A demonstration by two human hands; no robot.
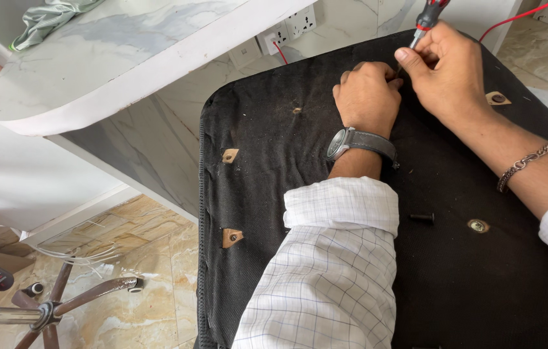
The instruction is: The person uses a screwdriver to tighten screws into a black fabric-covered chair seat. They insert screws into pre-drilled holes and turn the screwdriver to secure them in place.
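From the head camera I see my left hand (368, 97), with a grey-strapped wristwatch (358, 142) on its wrist, resting knuckles-up on the black fabric-covered underside of a chair seat (274, 194); its fingers are curled tight, but whatever they pinch is hidden beneath them, so I cannot tell what they hold. My right hand (445, 68), a metal chain bracelet (527, 165) on its wrist, is closed around the red-and-black handled screwdriver (428, 19), whose handle is cut off at the top edge and whose tip disappears between the two hands. A small black bolt (421, 218) lies loose on the fabric just beside my left sleeve. A metal insert (478, 225) sits near it. The chair's chrome wheeled base (48, 310) stands on the floor, partly cut off at the lower left.
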